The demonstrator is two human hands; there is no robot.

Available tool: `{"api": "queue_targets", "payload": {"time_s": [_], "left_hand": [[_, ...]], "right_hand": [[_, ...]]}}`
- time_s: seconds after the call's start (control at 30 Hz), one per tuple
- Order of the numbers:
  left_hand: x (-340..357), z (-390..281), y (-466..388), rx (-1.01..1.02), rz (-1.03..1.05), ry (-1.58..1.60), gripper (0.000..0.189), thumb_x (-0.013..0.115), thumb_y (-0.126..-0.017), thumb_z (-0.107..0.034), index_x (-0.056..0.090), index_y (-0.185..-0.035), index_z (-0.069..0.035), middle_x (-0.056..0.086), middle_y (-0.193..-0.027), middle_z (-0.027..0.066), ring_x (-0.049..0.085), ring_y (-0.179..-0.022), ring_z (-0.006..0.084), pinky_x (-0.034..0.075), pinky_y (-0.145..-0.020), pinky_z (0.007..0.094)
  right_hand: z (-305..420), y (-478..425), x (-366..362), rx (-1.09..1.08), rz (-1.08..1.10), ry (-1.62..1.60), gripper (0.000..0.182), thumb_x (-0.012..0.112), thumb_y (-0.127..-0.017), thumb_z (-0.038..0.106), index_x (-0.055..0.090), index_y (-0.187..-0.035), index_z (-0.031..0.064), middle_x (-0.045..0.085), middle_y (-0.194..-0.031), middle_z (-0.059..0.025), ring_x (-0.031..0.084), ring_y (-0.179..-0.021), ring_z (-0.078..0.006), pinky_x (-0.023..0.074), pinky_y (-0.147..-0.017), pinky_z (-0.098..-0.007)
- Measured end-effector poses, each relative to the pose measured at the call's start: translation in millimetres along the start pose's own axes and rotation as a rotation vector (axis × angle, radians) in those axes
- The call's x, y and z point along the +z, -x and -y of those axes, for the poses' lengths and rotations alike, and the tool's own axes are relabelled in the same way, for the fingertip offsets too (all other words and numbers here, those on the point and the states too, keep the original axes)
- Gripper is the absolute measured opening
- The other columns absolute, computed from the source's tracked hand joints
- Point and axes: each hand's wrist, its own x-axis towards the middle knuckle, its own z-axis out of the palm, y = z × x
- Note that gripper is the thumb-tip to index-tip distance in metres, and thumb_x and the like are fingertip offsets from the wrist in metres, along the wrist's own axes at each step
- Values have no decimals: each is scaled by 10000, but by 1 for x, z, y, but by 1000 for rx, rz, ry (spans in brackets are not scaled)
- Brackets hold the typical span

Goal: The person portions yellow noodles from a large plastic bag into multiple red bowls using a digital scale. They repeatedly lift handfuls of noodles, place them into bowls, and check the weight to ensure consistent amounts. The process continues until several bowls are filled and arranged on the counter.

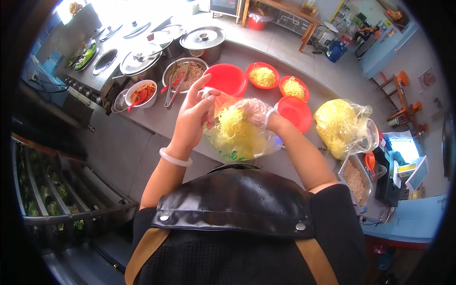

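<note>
My left hand (197, 114), bare with a pale bangle at the wrist, pinches the edge of a clear plastic bag (256, 142) that holds yellow noodles. My right hand (255, 112) wears a clear plastic glove and is at the bag's mouth, closed around a clump of noodles (231, 123) that hangs loose. Beyond the hands is a red bowl (226, 78) with nothing seen in it. Two smaller red bowls hold noodles, one farther back (252, 84) and one (283, 93) nearer. Another red bowl (295, 114) sits by my right wrist.
A second bag of noodles (335, 124) lies at right, near a metal tray of minced food (352, 180). At left stand a pot of minced food with tongs (174, 94), a white bowl of red sauce (142, 93) and lidded pots (203, 39). A person sits far back.
</note>
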Motion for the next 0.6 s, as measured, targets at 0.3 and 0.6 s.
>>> {"api": "queue_targets", "payload": {"time_s": [0.3, 0.6], "left_hand": [[-1, 0, 1, -28, 29, -11, 498, 505, -854, -95, 350, -1324, -33, 535, -993, 91, 427, -521, 42, 355, -428, 173], [5, 3, 6, -53, 52, -63, 462, 493, -866, -93, 368, -1305, -22, 526, -1007, 100, 422, -512, 45, 351, -436, 171]], "right_hand": [[23, 20, -8, 300, 106, 286, 368, 598, -795, 123, 562, -1159, 86, 615, -1096, -61, 579, -968, -180, 439, -871, -288], [-34, 34, 4, -55, 64, 283, 338, 571, -789, 125, 586, -1124, 86, 598, -1113, -131, 557, -1037, -206, 431, -898, -300]]}}
